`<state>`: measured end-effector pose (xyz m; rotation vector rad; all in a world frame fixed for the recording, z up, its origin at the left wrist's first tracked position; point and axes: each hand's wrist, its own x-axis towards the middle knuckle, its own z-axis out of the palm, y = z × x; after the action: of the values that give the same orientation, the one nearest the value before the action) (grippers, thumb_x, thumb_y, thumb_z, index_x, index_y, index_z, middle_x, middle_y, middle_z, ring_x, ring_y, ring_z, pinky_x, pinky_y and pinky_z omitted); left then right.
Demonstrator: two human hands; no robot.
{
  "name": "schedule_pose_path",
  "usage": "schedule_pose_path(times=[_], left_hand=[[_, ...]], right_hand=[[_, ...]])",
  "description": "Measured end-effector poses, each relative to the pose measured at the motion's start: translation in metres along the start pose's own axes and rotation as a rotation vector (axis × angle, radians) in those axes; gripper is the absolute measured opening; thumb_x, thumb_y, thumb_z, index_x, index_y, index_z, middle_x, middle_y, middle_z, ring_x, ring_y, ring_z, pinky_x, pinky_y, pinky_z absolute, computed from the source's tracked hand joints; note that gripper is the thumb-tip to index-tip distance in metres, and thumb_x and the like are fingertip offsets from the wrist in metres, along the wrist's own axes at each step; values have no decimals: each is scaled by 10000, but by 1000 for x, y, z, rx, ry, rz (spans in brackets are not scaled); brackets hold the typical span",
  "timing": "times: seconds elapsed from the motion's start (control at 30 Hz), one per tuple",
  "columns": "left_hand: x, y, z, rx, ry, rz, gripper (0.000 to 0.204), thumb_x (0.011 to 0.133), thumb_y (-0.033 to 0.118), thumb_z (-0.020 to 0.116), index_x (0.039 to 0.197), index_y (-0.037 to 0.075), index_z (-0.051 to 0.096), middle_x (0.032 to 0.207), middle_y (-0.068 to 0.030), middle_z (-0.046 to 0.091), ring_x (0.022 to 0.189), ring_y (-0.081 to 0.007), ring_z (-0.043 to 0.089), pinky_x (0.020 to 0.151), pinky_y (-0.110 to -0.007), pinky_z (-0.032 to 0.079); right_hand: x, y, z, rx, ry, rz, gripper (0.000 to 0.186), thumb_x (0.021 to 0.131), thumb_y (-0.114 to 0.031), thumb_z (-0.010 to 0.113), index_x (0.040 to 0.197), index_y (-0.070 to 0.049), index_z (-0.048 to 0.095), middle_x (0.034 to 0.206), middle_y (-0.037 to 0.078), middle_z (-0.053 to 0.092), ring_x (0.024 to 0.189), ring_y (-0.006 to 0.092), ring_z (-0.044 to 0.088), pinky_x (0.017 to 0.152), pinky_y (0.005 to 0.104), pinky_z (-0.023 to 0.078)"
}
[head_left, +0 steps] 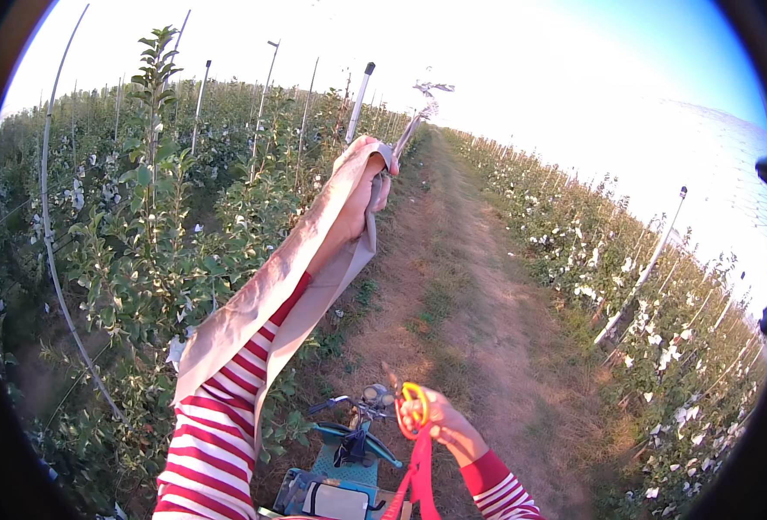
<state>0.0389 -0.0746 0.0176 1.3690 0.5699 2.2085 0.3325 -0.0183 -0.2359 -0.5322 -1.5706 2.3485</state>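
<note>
My left hand (381,184) is raised high in front of me, its fingers closed on a long beige cloth strip (249,316). The strip loops over the hand and hangs in two lengths along my striped sleeve. Above the fist, a thin greyish length rises to a crumpled pale end (427,102) against the bright sky. Lower and to the right, my right hand (446,425) grips scissors (414,407) by their orange-yellow handles. The blades point up and look dark. A red ribbon (421,481) hangs down beside the scissors; its attachment is hidden.
Below me stands a blue-green vehicle (336,459) with handlebars and a pale pad. A grassy dirt track (479,286) runs ahead between rows of leafy young trees (153,234) dotted with white pieces. Posts, including a white one (652,264), line both sides.
</note>
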Motion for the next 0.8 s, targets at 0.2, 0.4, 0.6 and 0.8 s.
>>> schedule_pose_path(times=[0.2, 0.4, 0.6, 0.8], left_hand=[[-14, -4, -17, -52, 13, -16, 74, 958, 135, 515, 903, 110, 473, 847, -56, 562, 408, -86, 366, 376, -237, 265], [-14, -15, -25, 7, -1, -71, 88, 938, 153, 548, 906, 109, 480, 828, -50, 575, 404, -84, 374, 373, -236, 270], [-22, -23, -37, 63, -37, -45, 89, 939, 173, 530, 916, 100, 485, 795, -33, 567, 395, -79, 355, 374, -235, 267], [-29, -23, -42, -56, 30, -118, 99, 945, 166, 528, 900, 93, 480, 755, -28, 558, 398, -82, 354, 381, -229, 268]], right_hand=[[56, -135, 54, -21, -132, -395, 618, 726, -32, 709, 1298, -7, 475, 982, 87, 632, 1007, 329, 670, 834, 355, 584], [96, -189, 89, -158, -170, -501, 408, 886, -212, 683, 1206, -43, 496, 941, 72, 603, 968, 261, 672, 657, 272, 530], [112, -228, 114, -488, -165, -448, 464, 923, -428, 628, 1151, -57, 468, 889, 73, 593, 840, 168, 659, 591, 251, 495], [111, -247, 142, -678, 102, -363, 485, 855, -545, 675, 814, -102, 482, 635, -29, 467, 456, 28, 470, 375, 168, 325]])
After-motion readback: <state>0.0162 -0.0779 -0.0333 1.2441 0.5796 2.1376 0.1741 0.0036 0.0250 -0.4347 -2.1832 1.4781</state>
